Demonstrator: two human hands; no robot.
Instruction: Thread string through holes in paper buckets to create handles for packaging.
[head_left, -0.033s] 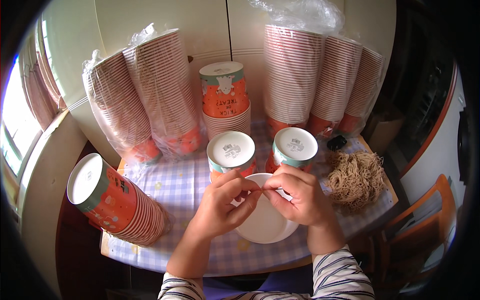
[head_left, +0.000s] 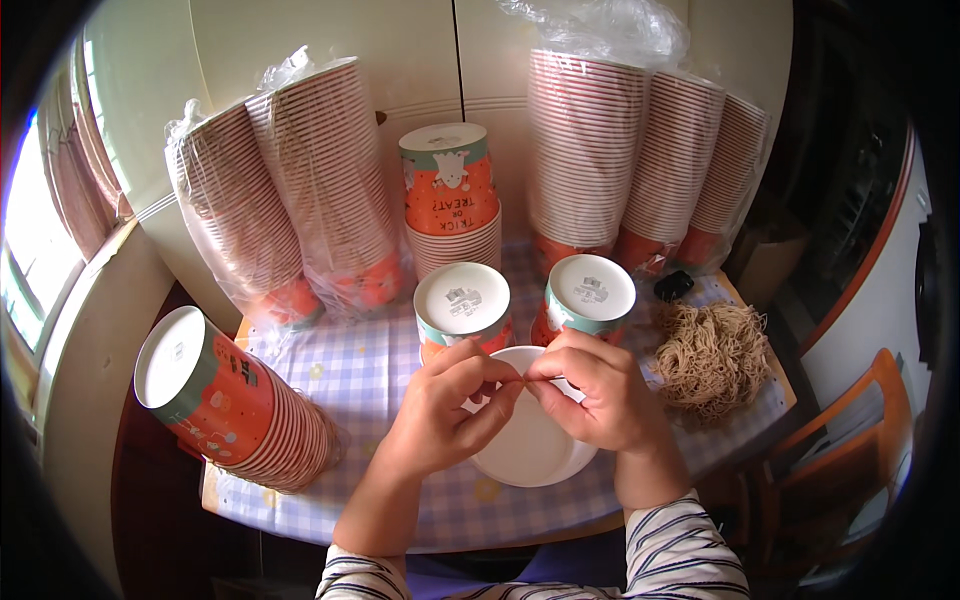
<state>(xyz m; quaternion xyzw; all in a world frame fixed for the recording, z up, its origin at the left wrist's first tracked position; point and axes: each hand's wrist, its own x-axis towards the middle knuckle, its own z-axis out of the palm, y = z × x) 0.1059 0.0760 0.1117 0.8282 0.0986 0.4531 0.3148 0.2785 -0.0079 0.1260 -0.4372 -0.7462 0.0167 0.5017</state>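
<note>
I work over the white paper cup (head_left: 530, 440) that lies on its side on the checked tablecloth (head_left: 360, 375), its open mouth turned up toward me. My left hand (head_left: 440, 415) and right hand (head_left: 600, 395) meet right above its far rim, thumb and forefinger of each pinched shut, tips almost touching. Something thin seems caught between them, perhaps a strand, but it is too small for me to tell what. The cup sits directly beneath the pinch, a little nearer my right hand, its long axis running away from me toward the wall.

Just beyond the white cup stand two upturned cups (head_left: 462, 305), white bases up with a small grey mark, green band and orange sides. Behind those, farther from the white cup, a short upturned stack (head_left: 450, 200) shows an orange wall with a white figure and white lettering under a green band. To the right of the white cup lies a tangle of tan string (head_left: 712, 355), with a small black object (head_left: 674, 285) just past it. To the left of the white cup a long stack of orange cups (head_left: 235, 405) lies on its side. Tall stacks in clear plastic sleeves (head_left: 300, 190) lean at the back left, and three more (head_left: 640, 150) rise at the back right.
</note>
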